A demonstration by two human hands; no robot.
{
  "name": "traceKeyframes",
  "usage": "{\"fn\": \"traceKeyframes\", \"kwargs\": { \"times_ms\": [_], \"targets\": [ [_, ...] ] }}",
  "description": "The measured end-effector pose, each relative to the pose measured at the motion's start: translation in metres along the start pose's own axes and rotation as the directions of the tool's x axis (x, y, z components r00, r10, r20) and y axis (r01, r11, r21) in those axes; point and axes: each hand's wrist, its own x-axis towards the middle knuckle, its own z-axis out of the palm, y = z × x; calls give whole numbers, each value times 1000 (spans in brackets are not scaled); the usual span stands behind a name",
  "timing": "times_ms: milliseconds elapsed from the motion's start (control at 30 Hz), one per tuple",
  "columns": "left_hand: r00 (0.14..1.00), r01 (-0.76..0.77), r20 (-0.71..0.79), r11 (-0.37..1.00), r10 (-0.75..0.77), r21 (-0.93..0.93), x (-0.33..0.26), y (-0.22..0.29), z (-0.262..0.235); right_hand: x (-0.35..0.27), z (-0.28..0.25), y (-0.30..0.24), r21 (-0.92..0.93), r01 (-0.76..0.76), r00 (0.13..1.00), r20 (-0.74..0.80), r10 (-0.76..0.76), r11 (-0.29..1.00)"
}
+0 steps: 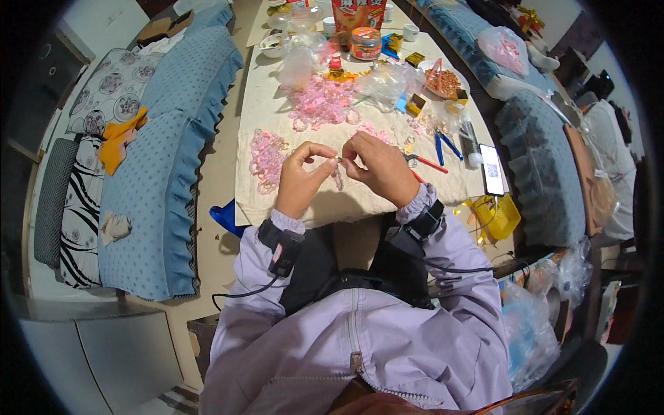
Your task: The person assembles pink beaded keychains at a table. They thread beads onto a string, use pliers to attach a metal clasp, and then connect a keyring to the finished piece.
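Note:
Over the near edge of the cloth-covered table, my left hand and my right hand meet fingertip to fingertip. Both are closed in a pinch around a short pink beaded strand, which dangles below the fingers. A tiny gold-coloured bit shows at its top, too small to make out. Left of my left hand lies a pile of pink beaded strands. A larger pink heap sits farther back. Red-handled pliers lie just right of my right hand, with blue-handled pliers beyond them.
A phone with a cable lies at the table's right edge, beside a dark tube. Farther back are clear plastic bags, a jar and a plate of nuts. A yellow basket stands below the right edge.

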Motion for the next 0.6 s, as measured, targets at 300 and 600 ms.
{"fn": "traceKeyframes", "kwargs": {
  "times_ms": [300,600],
  "targets": [
    [993,27,118,981,-5,-192,1,-6,8,2,-6,-5,-36,7,996,87,-4,999],
    [966,196,229,923,-122,-332,0,-11,11,2,-9,-9,-81,45,993,114,-36,996]
  ]
}}
